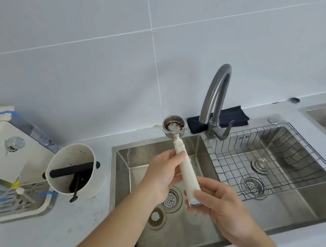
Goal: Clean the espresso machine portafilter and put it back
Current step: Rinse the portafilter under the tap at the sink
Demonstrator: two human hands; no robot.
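The portafilter (182,161) has a cream handle and a steel basket (174,126) smeared with brown coffee residue. It is held above the left sink basin (134,164), basket pointing away from me and up. My left hand (161,175) grips the middle of the handle. My right hand (220,204) holds the handle's near end. The white espresso machine (6,148) stands at the far left with its drip tray (23,203) in front.
A cream knock box (74,168) with a black bar stands between machine and sink. A grey faucet (217,100) arches behind the basins, a dark cloth (228,117) behind it. A wire rack (274,160) sits in the right basin. Coffee grounds speckle the left basin.
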